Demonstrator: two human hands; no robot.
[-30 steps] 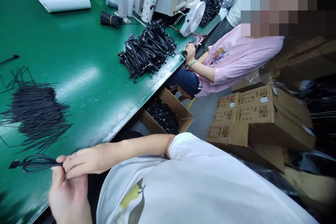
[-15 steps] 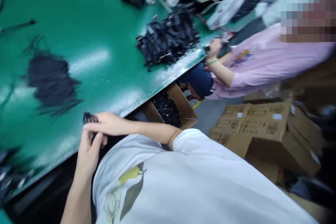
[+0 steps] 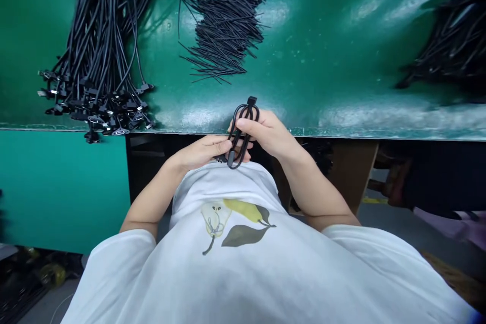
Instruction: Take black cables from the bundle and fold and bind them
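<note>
A black cable (image 3: 243, 134), looped into a small coil, is held between my two hands at the table's front edge. My right hand (image 3: 269, 134) pinches the coil's upper part with the thumb across it; a black plug sticks up above. Closed on the coil's lower left side, my left hand (image 3: 207, 151) has its thumb against the loops near another connector. Beyond my hands lies a pile of thin black ties (image 3: 231, 15). To the left, a bundle of long black cables (image 3: 106, 50) has its plugs gathered by the edge.
The green table (image 3: 322, 61) spans the view, with a dark heap of coiled cables (image 3: 451, 45) at the right. Below the edge on the right stands a cardboard box (image 3: 351, 169). A lower green panel (image 3: 64, 187) is at the left. Part of a person's dark clothing (image 3: 448, 177) shows at far right.
My view has swung from the right side back to the table in front of me. Both hands still hold the black cable, now seen clearly as a coil.
</note>
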